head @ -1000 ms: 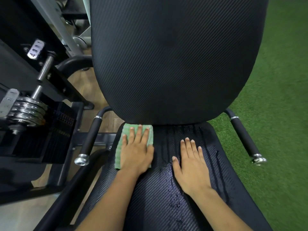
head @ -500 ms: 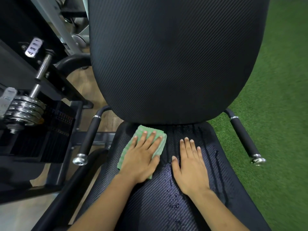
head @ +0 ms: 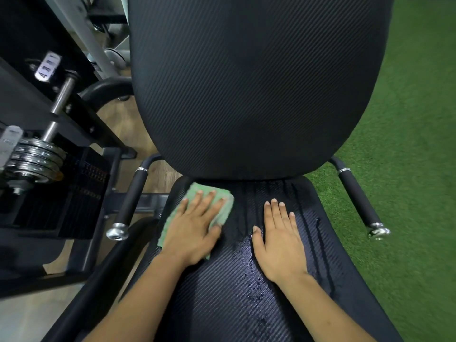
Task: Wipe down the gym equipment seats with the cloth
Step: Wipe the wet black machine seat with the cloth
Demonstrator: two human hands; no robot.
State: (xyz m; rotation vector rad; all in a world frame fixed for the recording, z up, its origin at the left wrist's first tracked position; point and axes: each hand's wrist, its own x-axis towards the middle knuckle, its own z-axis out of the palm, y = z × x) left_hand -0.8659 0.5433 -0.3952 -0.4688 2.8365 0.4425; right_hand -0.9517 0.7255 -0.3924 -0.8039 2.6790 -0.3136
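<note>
A black textured seat pad [head: 246,304] lies in front of me, wet with streaks and droplets down its middle. Its tall backrest [head: 251,82] rises behind it. A folded green cloth [head: 219,201] lies on the seat's far left part, just below the backrest. My left hand [head: 195,225] presses flat on the cloth with straight, spread fingers and covers most of it. My right hand [head: 278,238] rests flat on the wet seat to the right of the cloth, fingers straight, holding nothing.
Two black padded handles with chrome ends flank the seat, the left handle [head: 130,198] and the right handle [head: 357,196]. A stack of chrome weight plates [head: 29,159] on a black frame stands at the left. Green turf [head: 407,169] covers the floor on the right.
My left hand has slid the cloth to the right and back a little to the left across the top of the seat. My right hand has stayed in place.
</note>
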